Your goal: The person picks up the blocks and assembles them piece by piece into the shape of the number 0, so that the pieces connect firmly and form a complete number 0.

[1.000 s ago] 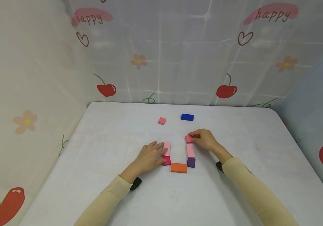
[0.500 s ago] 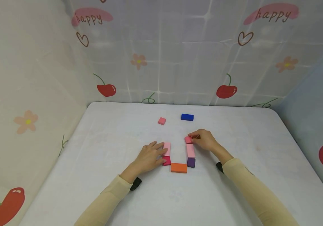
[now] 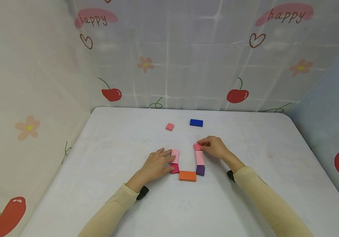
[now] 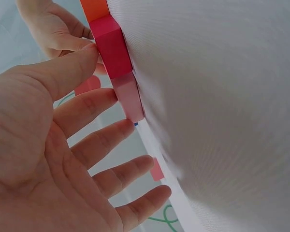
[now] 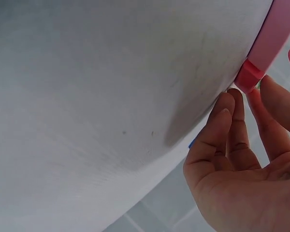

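My right hand [image 3: 215, 147] pinches a small coral-red block [image 3: 197, 146] between thumb and index finger. That block sits at the far end of a light pink block [image 3: 200, 158], with a purple block [image 3: 200, 170] at its near end. Spread fairly straight, my left hand [image 3: 156, 164] touches the left row with its fingertips. This row has a pale pink block [image 3: 175, 156] and a crimson block [image 3: 175, 168], whose side faces the thumb in the left wrist view. An orange block [image 3: 187, 176] lies crosswise at the near end, between the two rows.
Beyond the rows lie a small salmon-pink block [image 3: 170, 126] and a dark blue block [image 3: 196, 122]. All rest on a white table [image 3: 184, 210]. A curtain [image 3: 184, 49] printed with cherries and flowers hangs behind the far table edge.
The coral-red block has shifted very slightly toward the near side, in my right hand's fingers, up against the light pink block. My left hand stays in place.
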`<state>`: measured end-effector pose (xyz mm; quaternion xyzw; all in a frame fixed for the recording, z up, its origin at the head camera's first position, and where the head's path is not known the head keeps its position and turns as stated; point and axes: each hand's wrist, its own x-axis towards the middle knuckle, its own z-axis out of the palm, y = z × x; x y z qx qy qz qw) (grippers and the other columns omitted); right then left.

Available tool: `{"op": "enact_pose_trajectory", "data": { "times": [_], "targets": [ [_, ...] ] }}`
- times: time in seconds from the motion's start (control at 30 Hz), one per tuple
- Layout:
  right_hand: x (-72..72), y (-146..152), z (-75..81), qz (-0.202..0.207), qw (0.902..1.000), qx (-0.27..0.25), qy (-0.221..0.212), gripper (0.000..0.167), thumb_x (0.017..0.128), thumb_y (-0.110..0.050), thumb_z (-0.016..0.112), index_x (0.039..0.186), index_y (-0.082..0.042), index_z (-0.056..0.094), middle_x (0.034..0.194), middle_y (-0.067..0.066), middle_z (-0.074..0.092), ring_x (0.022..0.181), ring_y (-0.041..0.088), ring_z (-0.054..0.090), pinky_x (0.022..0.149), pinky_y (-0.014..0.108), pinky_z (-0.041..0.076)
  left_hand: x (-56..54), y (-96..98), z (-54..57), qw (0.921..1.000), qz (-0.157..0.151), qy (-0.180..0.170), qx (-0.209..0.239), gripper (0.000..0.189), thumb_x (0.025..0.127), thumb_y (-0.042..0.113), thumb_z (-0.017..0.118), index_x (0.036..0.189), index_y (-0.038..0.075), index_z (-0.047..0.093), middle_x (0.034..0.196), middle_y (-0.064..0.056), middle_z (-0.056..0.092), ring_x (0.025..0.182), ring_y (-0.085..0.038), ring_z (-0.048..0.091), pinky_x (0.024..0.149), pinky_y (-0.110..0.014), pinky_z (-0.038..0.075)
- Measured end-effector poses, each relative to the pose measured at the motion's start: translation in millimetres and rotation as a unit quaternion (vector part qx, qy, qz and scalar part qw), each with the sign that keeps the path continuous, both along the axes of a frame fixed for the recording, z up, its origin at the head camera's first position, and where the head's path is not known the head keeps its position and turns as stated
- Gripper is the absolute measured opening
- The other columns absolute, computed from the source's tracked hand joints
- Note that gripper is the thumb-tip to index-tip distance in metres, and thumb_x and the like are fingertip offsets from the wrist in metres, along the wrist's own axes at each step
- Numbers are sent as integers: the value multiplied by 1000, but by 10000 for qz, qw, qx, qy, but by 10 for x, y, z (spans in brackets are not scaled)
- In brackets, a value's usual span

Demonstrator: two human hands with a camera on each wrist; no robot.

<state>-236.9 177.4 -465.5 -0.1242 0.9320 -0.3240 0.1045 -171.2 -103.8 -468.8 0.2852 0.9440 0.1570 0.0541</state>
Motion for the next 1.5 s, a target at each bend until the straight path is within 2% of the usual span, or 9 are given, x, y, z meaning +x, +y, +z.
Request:
{"op": "enact_pose_trajectory", "data": {
  "times": [0.17, 0.33, 0.5, 0.6, 0.97, 1.5],
  "targets": [
    [39, 15, 2, -26, 9999, 95, 45, 37, 93, -12, 63, 130, -5, 63, 112, 16, 66, 98, 28, 61, 87, 43, 54, -3, -2, -11, 10000, -21, 2, 49, 48, 92, 32, 67, 136, 15, 60, 148, -10, 48, 139, -40, 40, 103, -58, 39],
    [176, 31, 47, 112, 9985, 379, 392, 48, 93, -19, 65, 138, -6, 56, 125, 20, 60, 109, 34, 59, 92, 50, 52, -2, -6, -20, 10000, -22, -4, 66, 48, 92, 32, 67, 136, 16, 59, 149, -10, 48, 139, -39, 39, 103, -58, 39],
    [371, 35, 84, 461, 9961, 648, 393, 66, 92, -31, 68, 148, -8, 42, 146, 23, 43, 132, 43, 45, 104, 60, 40, -5, -11, -28, 10000, -6, 27, 66, 48, 92, 33, 67, 136, 16, 60, 148, -9, 49, 138, -39, 40, 103, -58, 39],
    [465, 36, 91, 635, 9952, 677, 307, 71, 91, -35, 69, 150, -10, 39, 153, 21, 35, 139, 43, 36, 107, 61, 36, -9, -11, -34, 10000, -9, 29, 67, 48, 92, 33, 67, 136, 16, 60, 148, -10, 49, 138, -39, 40, 103, -58, 39],
    [615, 36, 36, 1083, 9888, 860, 561, 73, 87, -32, 73, 148, -6, 42, 156, 19, 34, 141, 42, 35, 110, 58, 35, 0, -5, -29, 10000, -3, 8, 64, 48, 92, 33, 67, 136, 15, 59, 148, -10, 48, 138, -39, 40, 103, -57, 39],
    [636, 78, -32, 1261, 9845, 953, 765, 65, 87, -30, 73, 144, -12, 49, 154, 17, 38, 140, 40, 37, 107, 63, 36, -1, 2, -20, 10000, -8, 24, 23, 48, 92, 32, 67, 136, 15, 59, 148, -10, 49, 139, -39, 40, 104, -58, 39]
  ]
}}
